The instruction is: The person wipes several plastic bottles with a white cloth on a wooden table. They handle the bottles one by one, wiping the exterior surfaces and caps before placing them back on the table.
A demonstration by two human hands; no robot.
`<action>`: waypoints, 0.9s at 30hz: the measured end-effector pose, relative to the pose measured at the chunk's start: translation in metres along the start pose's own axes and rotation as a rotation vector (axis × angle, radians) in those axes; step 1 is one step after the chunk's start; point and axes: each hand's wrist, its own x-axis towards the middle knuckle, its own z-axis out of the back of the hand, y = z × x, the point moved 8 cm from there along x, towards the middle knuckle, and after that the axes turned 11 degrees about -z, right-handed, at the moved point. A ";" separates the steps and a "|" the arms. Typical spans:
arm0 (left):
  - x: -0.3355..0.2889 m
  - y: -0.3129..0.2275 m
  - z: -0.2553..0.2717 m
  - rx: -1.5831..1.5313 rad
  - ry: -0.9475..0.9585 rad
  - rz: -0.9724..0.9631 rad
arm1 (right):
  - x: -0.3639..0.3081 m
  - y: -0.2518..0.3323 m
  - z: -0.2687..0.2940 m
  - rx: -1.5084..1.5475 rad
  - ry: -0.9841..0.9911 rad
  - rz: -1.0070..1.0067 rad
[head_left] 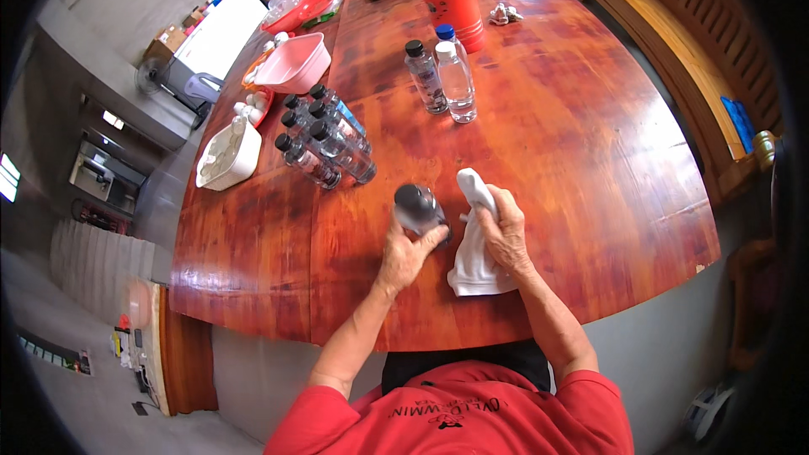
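Near the front of the table, my left hand point(401, 254) is wrapped round a clear bottle with a black cap point(416, 209); motion blurs it slightly. Just to its right, my right hand point(507, 234) grips a white cloth point(482, 268), bunched at the top and hanging onto the tabletop. The cloth and the bottle look close together, and I cannot tell whether they touch. Beyond my left hand stands a group of several black-capped clear bottles point(341, 152). Farther back are a black-capped bottle point(427, 84), a white-capped bottle point(458, 88) and a blue-capped bottle point(445, 32).
A glossy red-brown wooden table point(590, 194) spreads under everything. At its left side are a white basin point(244, 160), eggs point(250, 107) and a pink basin point(313, 67). A red bucket point(451, 0) stands at the back beside a crumpled cloth point(506, 14). A wooden bench point(674, 59) lies to the right.
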 end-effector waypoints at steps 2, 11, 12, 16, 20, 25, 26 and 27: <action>-0.028 -0.013 0.002 -0.016 -0.015 0.063 | -0.016 0.046 -0.009 -0.052 0.080 0.064; -0.071 -0.010 -0.003 -0.176 -0.133 0.107 | -0.074 0.144 -0.069 -0.378 0.088 0.275; -0.074 -0.005 -0.001 -0.093 -0.116 0.047 | -0.063 0.142 -0.074 -0.405 0.107 0.260; -0.068 -0.027 -0.007 -0.001 -0.031 -0.146 | -0.016 0.109 -0.094 -0.272 0.513 -0.049; -0.066 -0.013 -0.010 0.058 0.015 -0.106 | -0.013 0.109 -0.094 -0.195 0.593 -0.184; -0.066 -0.008 -0.008 -0.117 -0.065 -0.045 | -0.057 0.118 -0.066 -0.160 0.127 0.260; -0.070 -0.001 -0.011 -0.367 -0.071 0.073 | -0.074 0.120 -0.060 -0.193 0.012 0.347; -0.075 0.005 -0.013 -0.607 -0.108 0.199 | -0.086 0.115 -0.059 -0.206 -0.012 0.349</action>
